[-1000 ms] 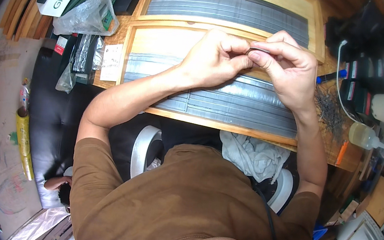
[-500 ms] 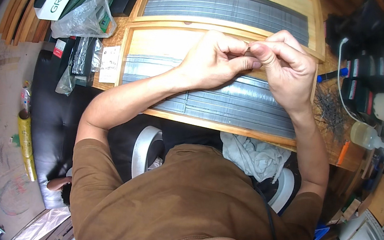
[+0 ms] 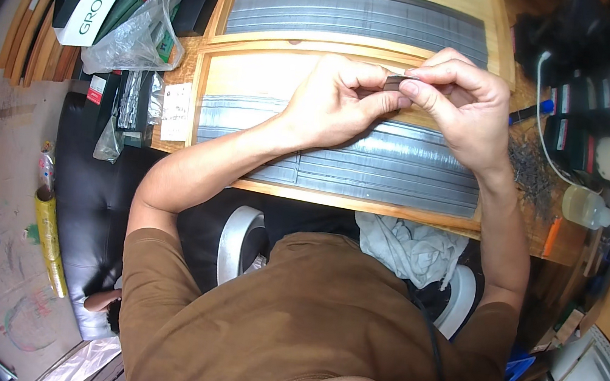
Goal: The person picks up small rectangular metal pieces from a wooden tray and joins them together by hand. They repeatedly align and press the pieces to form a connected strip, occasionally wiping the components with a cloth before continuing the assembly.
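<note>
Both my hands meet above the near wooden tray (image 3: 364, 203), pinching a small dark flat piece (image 3: 402, 82) that looks like a few thin strips stacked together. My left hand (image 3: 343, 100) grips its left end between thumb and forefinger. At its right end, the thumb and forefinger of my right hand (image 3: 464, 103) are closed on it. Below the hands, the near tray holds rows of thin grey metal strips (image 3: 375, 176) packed side by side. Its upper part shows bare pale wood. Much of the held piece is hidden by my fingers.
A second wooden tray (image 3: 503, 32) with similar grey strips lies beyond. To the left are a clear plastic bag (image 3: 140, 41), dark boxes and a white paper (image 3: 175, 110). Loose dark metal bits (image 3: 532, 173), a white cable, a squeeze bottle (image 3: 585, 207) and an orange stick (image 3: 552, 236) are right.
The dark piece between my fingertips now shows more plainly, as the right fingers have shifted and turned slightly. The whole view has shifted a little.
</note>
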Available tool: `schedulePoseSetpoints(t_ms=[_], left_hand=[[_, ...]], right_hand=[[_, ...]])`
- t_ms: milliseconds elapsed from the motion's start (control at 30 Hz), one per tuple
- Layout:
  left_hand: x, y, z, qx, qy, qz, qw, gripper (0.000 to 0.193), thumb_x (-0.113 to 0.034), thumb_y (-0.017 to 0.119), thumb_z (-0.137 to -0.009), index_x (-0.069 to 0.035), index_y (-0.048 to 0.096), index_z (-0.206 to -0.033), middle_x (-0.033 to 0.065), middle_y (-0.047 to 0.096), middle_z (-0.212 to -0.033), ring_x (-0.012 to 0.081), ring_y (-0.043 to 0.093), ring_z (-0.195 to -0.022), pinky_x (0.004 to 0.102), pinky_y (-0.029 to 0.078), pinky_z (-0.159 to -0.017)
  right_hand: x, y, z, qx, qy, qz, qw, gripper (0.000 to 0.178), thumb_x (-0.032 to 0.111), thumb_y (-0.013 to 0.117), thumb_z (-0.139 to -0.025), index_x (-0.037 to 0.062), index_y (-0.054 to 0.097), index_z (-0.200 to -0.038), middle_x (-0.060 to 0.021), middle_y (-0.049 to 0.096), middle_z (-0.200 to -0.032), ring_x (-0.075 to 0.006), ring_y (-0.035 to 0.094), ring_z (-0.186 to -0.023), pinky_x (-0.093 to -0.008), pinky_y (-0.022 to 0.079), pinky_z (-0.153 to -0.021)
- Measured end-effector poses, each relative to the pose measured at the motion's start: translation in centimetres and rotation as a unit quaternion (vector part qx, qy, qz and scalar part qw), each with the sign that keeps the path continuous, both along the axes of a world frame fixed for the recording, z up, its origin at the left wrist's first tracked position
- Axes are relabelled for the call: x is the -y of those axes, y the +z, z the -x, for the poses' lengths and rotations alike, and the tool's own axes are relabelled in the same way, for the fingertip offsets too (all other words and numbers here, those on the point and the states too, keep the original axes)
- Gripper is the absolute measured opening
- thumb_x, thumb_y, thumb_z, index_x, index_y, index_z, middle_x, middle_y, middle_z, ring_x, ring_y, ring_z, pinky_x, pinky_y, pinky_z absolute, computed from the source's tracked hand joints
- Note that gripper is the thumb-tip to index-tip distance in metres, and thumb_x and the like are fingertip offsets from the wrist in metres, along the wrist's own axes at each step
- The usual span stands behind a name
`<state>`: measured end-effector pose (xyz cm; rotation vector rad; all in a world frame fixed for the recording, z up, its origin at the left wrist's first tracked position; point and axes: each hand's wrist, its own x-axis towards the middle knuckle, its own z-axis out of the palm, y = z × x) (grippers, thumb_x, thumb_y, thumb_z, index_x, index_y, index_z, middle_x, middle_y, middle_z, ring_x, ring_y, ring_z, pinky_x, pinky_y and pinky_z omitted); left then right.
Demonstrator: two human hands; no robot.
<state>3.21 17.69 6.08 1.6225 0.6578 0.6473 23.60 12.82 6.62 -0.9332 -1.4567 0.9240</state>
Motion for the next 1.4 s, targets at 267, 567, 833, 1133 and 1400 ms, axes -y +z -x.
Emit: schedulePoseSetpoints(t_ms=[267, 567, 833, 1133, 1400], left_hand=[[0.0, -1.2, 0.1, 0.013, -0.012, -0.012, 1.0, 0.016, -0.01, 0.072, -0.098, -0.002, 0.077, -0.111, 0.0054, 0.076, -0.088, 0.0062, 0.065, -0.081, 0.0244, 0.055, -0.071], [0.3, -0.6, 0.0, 0.038, -0.002, -0.015, 0.999, 0.013, -0.007, 0.07, -0.098, 0.0, 0.078, -0.106, 0.0047, 0.076, -0.085, 0.0041, 0.062, -0.078, 0.0231, 0.053, -0.067], [0.6, -0.3, 0.0, 0.051, -0.007, -0.001, 0.999, 0.015, -0.005, 0.068, -0.099, 0.0, 0.078, -0.109, 0.0057, 0.077, -0.09, 0.005, 0.065, -0.083, 0.023, 0.056, -0.073], [-0.1, 0.2, 0.1, 0.005, -0.041, -0.011, 0.999, 0.022, -0.012, 0.072, -0.098, -0.004, 0.077, -0.118, 0.0071, 0.079, -0.099, 0.008, 0.069, -0.09, 0.0247, 0.058, -0.081], [-0.1, -0.7, 0.0, 0.028, -0.022, -0.045, 0.998, 0.01, -0.01, 0.073, -0.098, -0.002, 0.078, -0.097, 0.003, 0.073, -0.076, 0.0032, 0.059, -0.071, 0.0241, 0.05, -0.063]], right_hand=[[0.1, 0.2, -0.1, 0.016, 0.017, -0.007, 1.0, 0.008, -0.003, 0.079, -0.087, -0.0013, 0.078, -0.094, -0.0054, 0.071, -0.091, -0.0091, 0.067, -0.081, -0.0206, 0.054, -0.07], [0.2, 0.3, 0.6, 0.039, 0.01, -0.02, 0.999, 0.02, -0.002, 0.078, -0.088, 0.0032, 0.081, -0.106, -0.0023, 0.067, -0.087, -0.0066, 0.059, -0.076, -0.0198, 0.048, -0.066], [0.6, 0.1, 0.5, 0.075, 0.011, -0.01, 0.997, 0.023, -0.007, 0.079, -0.085, -0.001, 0.079, -0.107, -0.0057, 0.067, -0.093, -0.0107, 0.064, -0.084, -0.021, 0.055, -0.075], [0.2, -0.2, 1.0, 0.057, -0.021, -0.041, 0.997, 0.014, -0.001, 0.081, -0.085, 0.002, 0.081, -0.098, -0.0005, 0.065, -0.084, -0.0053, 0.057, -0.071, -0.0199, 0.046, -0.062], [0.5, 0.4, 1.4, 0.116, -0.042, -0.116, 0.986, 0.014, -0.001, 0.082, -0.085, 0.0009, 0.081, -0.098, -0.0022, 0.064, -0.084, -0.0076, 0.058, -0.071, -0.021, 0.047, -0.06]])
